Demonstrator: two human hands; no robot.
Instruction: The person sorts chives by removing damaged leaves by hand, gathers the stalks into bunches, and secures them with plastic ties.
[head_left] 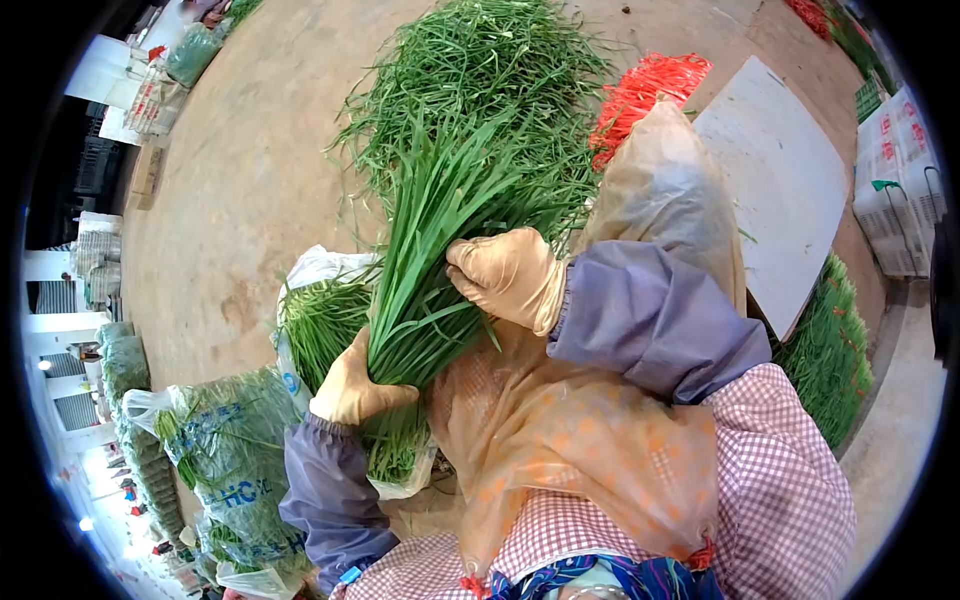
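Note:
A thick bunch of long flat green leaves, which look like garlic chives (425, 235), stands tilted in front of my body. My left hand (352, 388), in a pale yellow glove, is wrapped round its lower end. Gloved the same way, my right hand (508, 275) has its fingers closed at the bunch's right side, pinching leaves there; the fingertips are partly hidden. Beyond the bunch lies a big loose heap of chives (490, 60) on the floor. Below and left of it, an open plastic bag (330, 262) holds more chives.
Red ties (650, 90) lie beside a filled pale sack (665, 180) at my right. A white board (775, 170) covers part of some tied green bundles (830, 350). White crates (898, 185) stand far right. Packed clear bags of greens (235, 450) stand at left.

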